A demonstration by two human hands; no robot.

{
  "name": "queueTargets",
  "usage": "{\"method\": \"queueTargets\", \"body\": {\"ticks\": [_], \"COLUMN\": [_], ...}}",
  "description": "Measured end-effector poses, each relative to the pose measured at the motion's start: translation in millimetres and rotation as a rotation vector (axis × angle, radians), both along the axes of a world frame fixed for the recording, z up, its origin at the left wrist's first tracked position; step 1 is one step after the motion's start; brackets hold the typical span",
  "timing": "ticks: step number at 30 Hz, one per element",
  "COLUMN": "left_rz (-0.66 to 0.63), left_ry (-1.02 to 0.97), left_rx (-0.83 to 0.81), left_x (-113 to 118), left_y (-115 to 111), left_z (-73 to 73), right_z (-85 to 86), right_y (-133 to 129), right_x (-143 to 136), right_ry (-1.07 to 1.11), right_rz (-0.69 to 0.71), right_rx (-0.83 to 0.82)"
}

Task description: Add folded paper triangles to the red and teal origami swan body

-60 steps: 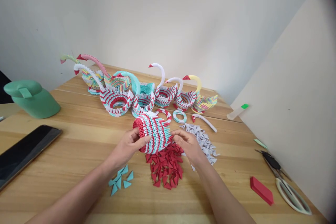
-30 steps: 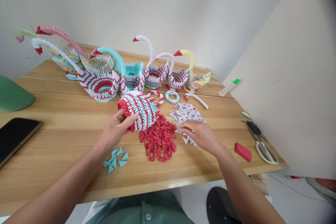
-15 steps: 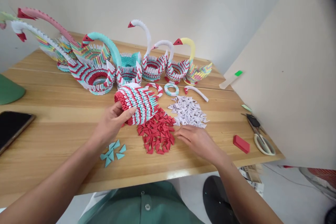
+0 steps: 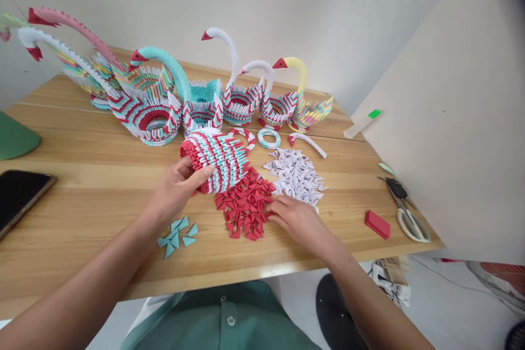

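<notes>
My left hand (image 4: 180,183) is closed on a tilted body of interlocked folded paper (image 4: 217,161), patterned in red, white and turquoise, its pointed edge turned right. The thumb presses on the outer wall while the other fingers pass behind it. Under and beside that body spreads a pile of red folded paper triangles (image 4: 248,205). At the pile's right edge, my right hand (image 4: 293,219) touches the red triangles with bent, pinching fingers. What is between its fingertips is too small to make out. A white triangle pile (image 4: 297,175) lies just beyond my right hand; a few turquoise triangles (image 4: 176,236) lie below my left.
Several paper swans, one with a turquoise neck (image 4: 164,57), line the back. Nearer are a red-white ring (image 4: 248,136), a turquoise-white ring (image 4: 269,139) and a white swan neck (image 4: 309,144). Scissors (image 4: 412,225) and a red block (image 4: 377,224) lie right; a phone (image 4: 22,197) left.
My right hand has moved slightly left, its fingertips now reaching into the edge of the red pile. My left hand keeps its hold on the paper body. The view has shifted slightly.
</notes>
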State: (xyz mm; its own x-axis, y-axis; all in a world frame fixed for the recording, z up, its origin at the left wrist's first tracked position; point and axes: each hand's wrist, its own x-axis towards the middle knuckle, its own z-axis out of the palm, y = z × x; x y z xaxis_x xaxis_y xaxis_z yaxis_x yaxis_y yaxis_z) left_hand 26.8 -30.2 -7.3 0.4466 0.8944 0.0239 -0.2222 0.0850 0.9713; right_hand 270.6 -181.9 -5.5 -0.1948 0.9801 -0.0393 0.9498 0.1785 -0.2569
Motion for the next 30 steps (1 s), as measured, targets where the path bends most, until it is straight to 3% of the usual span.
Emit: {"method": "queueTargets", "body": {"ticks": [11,17,21,26,30], "left_rz": [-0.009,-0.013,-0.008,-0.033,-0.037], "left_ry": [-0.022,-0.025,-0.032,-0.03,-0.017], "left_rx": [-0.009,0.023,0.004,-0.015,-0.008], "left_x": [0.7,0.3,0.7,0.7,0.2], "left_y": [-1.2,0.7,0.3,-2.2,-2.2], "left_z": [3.1,-2.9,-3.2,-0.2,0.6], "right_z": [6.7,0.9,1.1,3.6,2.1], "right_y": [-1.2,-2.2,-4.1,2.1,9.0], "right_x": [-12.1,-11.4,-6.8,-5.6,-6.7], "right_ry": [-0.028,0.111,0.355,0.863,1.252], "right_rz": [0.022,-0.023,-0.127,-0.297,-0.274], "right_rx": [0.011,0.053,0.058,0.029,0.007]}}
